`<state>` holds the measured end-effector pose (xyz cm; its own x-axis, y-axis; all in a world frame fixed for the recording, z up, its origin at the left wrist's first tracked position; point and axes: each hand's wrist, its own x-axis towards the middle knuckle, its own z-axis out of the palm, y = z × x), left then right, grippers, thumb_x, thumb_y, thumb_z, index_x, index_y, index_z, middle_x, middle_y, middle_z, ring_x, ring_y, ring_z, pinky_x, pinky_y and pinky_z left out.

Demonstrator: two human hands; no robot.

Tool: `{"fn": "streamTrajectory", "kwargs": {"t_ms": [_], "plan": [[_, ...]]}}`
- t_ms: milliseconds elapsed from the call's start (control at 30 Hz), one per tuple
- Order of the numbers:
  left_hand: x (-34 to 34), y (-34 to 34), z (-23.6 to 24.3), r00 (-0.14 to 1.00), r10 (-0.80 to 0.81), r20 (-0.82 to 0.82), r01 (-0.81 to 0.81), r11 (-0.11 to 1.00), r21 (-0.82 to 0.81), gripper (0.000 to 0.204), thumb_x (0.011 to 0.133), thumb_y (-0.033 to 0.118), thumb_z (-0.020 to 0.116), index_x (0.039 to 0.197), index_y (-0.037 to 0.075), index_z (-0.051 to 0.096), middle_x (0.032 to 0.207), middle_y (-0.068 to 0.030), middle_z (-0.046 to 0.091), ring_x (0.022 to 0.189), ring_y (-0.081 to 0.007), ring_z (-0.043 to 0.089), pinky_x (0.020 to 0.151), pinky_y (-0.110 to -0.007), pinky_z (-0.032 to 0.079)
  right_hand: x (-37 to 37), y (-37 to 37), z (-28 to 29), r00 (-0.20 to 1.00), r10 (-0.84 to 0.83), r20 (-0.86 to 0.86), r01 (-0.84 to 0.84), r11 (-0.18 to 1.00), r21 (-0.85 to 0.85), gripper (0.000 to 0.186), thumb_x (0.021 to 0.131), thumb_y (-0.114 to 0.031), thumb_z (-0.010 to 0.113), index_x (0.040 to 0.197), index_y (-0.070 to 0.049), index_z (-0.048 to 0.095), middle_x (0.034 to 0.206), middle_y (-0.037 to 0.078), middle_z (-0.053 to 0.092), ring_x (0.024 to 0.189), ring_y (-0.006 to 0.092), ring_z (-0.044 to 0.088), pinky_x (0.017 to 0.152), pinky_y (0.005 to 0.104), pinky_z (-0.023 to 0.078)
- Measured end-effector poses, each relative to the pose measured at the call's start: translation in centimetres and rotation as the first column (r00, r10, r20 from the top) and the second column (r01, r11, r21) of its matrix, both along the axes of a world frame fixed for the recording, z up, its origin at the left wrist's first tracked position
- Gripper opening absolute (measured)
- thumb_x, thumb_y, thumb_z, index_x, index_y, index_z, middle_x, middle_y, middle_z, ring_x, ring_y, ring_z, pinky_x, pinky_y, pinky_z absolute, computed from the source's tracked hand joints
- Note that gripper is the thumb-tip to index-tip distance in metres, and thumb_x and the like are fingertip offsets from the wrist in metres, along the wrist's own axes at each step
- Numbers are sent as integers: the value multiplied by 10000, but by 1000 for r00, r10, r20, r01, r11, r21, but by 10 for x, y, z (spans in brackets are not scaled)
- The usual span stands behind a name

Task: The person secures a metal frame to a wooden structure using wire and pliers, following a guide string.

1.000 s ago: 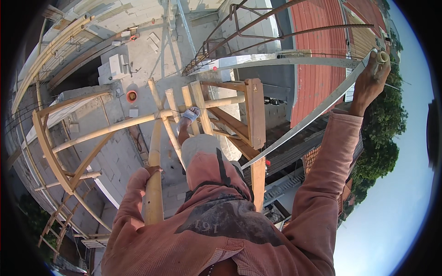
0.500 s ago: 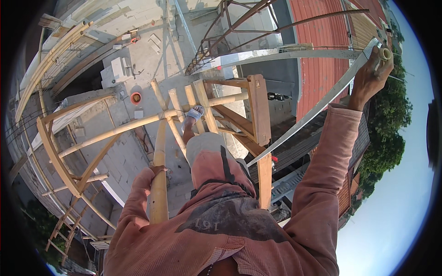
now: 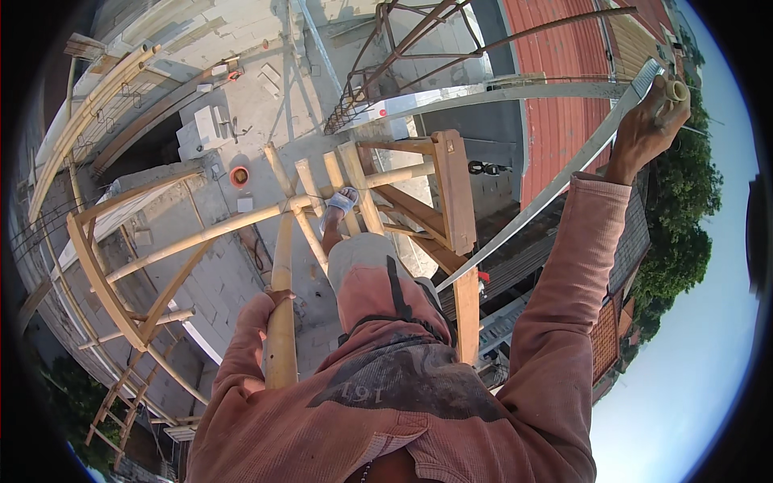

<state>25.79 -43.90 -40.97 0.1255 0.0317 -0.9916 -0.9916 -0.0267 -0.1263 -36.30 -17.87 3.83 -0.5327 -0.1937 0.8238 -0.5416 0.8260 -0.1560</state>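
Observation:
My left hand is wrapped round a thick bamboo pole at the lower left of centre. High on the right, my right hand grips the end of a pale round pole, beside the top of a long grey metal strip running down toward the middle; whether it holds the strip too I cannot tell. Below me, my sandalled foot rests among lashed bamboo poles, next to a brown timber frame.
Far below is a concrete floor with white blocks and an orange bucket. A rebar cage is at the top, a red corrugated roof at the right, a wooden frame at the left, trees beyond the roof.
My right hand has risen slightly and moved right with the pole end. The bamboo and my foot appear slightly farther right in the picture. My left hand keeps its grip.

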Motion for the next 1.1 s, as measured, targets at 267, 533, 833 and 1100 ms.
{"fn": "streamTrajectory", "kwargs": {"t_ms": [267, 533, 833, 1100], "plan": [[-21, -1, 39, 992, 78, -96, -76, 997, 19, 698, 654, 333, 822, 1211, 7, 556, 899, -166, 681, 708, -304, 682, 650, -461, 554, -6, -6, 1, 994, 20, -111, -20, 1000, -3, 335, 980, -281, 633, 1169, -10, 579, 1073, 134, 656, 976, 269, 634, 868, 380, 490], [-40, -1, 66, 1000, 19, 12, -19, 1000, 14, 453, 703, 357, 770, 1044, 80, 658, 840, -125, 664, 670, -265, 659, 591, -418, 516, -5, -16, 3, 996, -23, -86, 28, 998, 56, 345, 975, -298, 640, 1166, -15, 589, 1095, 166, 658, 990, 308, 642, 872, 398, 491], [-17, 4, 30, 987, 112, -112, -111, 994, 15, 813, 618, 291, 851, 1242, 37, 396, 926, -178, 631, 711, -284, 659, 623, -436, 546, -9, -15, 1, 996, -36, -78, 40, 998, 51, 369, 980, -277, 630, 1244, -25, 577, 1158, 165, 654, 1058, 323, 639, 912, 401, 485], [9, 14, -7, 985, 78, -157, -87, 995, -51, 834, 622, 289, 851, 1250, 17, 375, 1005, -191, 624, 774, -310, 673, 659, -451, 552, -7, -12, 4, 998, -50, -42, 52, 998, 41, 348, 988, -260, 621, 1237, -22, 573, 1161, 152, 646, 1059, 285, 635, 927, 382, 478]]}}
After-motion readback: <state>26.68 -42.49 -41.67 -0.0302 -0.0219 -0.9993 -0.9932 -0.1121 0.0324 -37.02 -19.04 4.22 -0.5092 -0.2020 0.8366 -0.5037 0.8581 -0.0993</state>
